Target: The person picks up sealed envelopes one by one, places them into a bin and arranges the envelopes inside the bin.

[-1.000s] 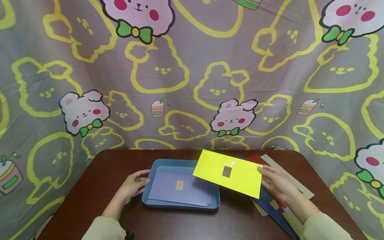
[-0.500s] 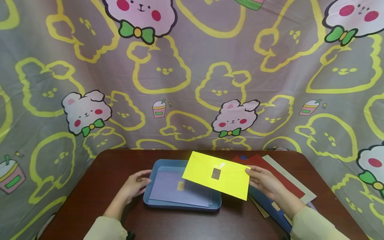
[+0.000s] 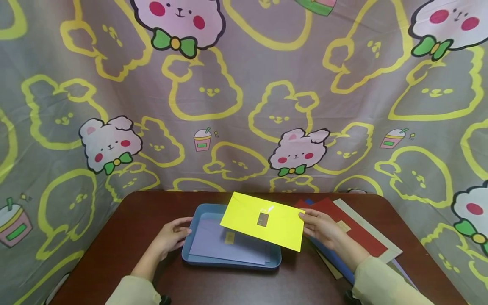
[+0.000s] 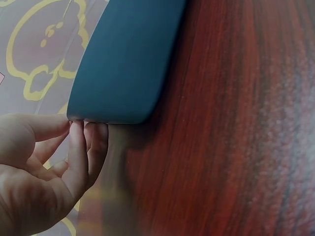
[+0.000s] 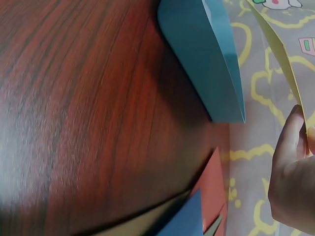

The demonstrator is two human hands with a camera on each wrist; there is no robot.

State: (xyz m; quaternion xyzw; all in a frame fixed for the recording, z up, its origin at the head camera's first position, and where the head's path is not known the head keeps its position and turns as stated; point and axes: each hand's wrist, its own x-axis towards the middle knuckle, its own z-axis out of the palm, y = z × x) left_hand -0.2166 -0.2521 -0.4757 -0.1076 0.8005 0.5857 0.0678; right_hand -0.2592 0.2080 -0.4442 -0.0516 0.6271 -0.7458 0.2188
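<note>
Head view shows my right hand (image 3: 320, 228) pinching the yellow envelope (image 3: 263, 220) by its right short edge, thumb on top and fingers underneath, so the envelope hangs in the air, tilted, with its left part over the blue tray (image 3: 190, 254). A lavender envelope (image 3: 228, 243) already lies flat in that tray. My left hand (image 3: 171, 235) rests at the tray's left rim; the left wrist view shows its fingertips (image 4: 81, 142) touching the rim's underside edge with the fingers loosely bent, not wrapped round it.

As I judge it, doing this step well means levelling the yellow envelope and squaring its long edges with the tray walls, so that it would lie flat on the lavender one without catching the right rim. The left hand steadying the tray should keep it from sliding on the dark wooden worktop (image 3: 145, 212).

The right grip is narrow, closed on paper only; the right wrist view shows the envelope's thin edge (image 5: 280, 54) running up from the fingers (image 5: 290, 142). Behind that hand, a stack of red, navy and beige envelopes (image 3: 354, 233) lies on the worktop.
</note>
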